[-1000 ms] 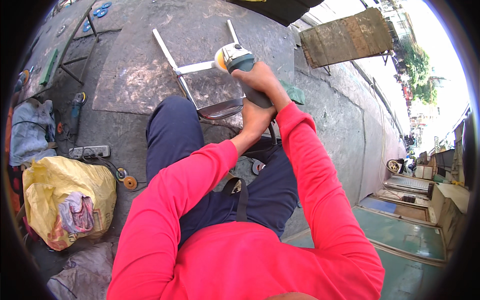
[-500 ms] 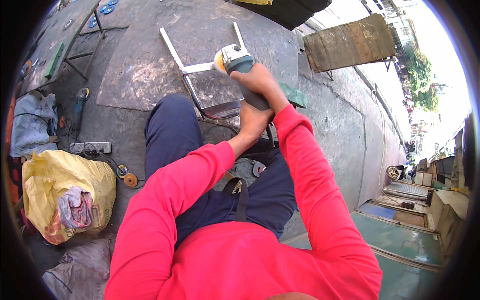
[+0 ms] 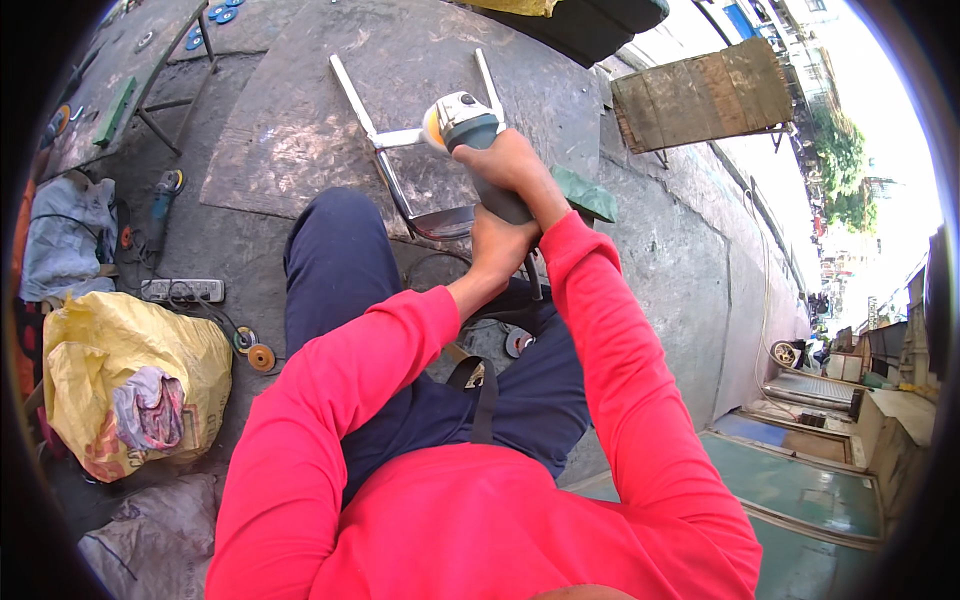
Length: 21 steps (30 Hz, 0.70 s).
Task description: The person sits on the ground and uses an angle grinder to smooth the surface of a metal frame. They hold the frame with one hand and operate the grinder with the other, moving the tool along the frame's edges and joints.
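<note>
An angle grinder [image 3: 466, 118] with a pale yellow-white disc is gripped in both my hands. My right hand [image 3: 508, 162] wraps its body just behind the gear head. Farther back, my left hand [image 3: 498, 243] closes round the rear of the dark body. The disc lies against or just over the crossbar of a shiny metal tube frame [image 3: 400, 138]; actual contact is hard to make out. Two bare legs of that frame point away from me, and its near part passes partly behind my hands and the grinder.
Under the frame lies a worn board [image 3: 270, 150]. Left are a second grinder [image 3: 160, 210], a power strip [image 3: 183, 290], a yellow sack [image 3: 70, 350] and loose discs [image 3: 261, 358]. Green cloth [image 3: 583, 193] sits right of my hands; a wooden bench [image 3: 700, 95] stands far right.
The grinder has shifted slightly left along the frame's crossbar, with both hands still round it. The whole view has also moved a little.
</note>
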### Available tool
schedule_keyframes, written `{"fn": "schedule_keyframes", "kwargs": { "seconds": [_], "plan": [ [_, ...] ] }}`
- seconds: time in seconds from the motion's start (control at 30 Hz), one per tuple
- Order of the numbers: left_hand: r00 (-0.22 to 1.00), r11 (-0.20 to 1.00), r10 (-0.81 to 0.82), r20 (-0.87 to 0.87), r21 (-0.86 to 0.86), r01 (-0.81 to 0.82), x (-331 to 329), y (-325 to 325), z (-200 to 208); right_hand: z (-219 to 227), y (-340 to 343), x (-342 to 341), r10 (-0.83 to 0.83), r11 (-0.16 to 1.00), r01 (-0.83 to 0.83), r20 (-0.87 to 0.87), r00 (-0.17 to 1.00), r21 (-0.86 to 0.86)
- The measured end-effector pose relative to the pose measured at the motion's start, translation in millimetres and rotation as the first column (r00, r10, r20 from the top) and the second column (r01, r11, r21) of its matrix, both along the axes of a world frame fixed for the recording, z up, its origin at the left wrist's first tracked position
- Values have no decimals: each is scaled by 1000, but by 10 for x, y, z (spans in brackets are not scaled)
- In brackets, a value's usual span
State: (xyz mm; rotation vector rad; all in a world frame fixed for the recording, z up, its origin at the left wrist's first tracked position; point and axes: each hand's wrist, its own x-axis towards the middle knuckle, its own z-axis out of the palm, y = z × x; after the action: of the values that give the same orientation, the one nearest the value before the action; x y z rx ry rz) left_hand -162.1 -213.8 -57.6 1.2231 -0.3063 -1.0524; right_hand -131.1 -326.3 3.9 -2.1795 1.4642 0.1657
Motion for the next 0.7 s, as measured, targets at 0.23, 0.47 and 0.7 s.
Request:
{"fn": "schedule_keyframes", "kwargs": {
  "seconds": [0.23,0.47,0.7],
  "plan": [
    [990,989,-114,-86,-100,106,5,-16,106,118,-24,-71,-50,999,50,-17,999,-17],
    [993,992,-114,-24,-54,113,54,26,-25,51,63,-9,-47,998,47,2,999,-44],
    [998,999,-36,-47,4,36,134,151,13,71,206,151,19,1000,-19,12,1000,-13]
  ]
}}
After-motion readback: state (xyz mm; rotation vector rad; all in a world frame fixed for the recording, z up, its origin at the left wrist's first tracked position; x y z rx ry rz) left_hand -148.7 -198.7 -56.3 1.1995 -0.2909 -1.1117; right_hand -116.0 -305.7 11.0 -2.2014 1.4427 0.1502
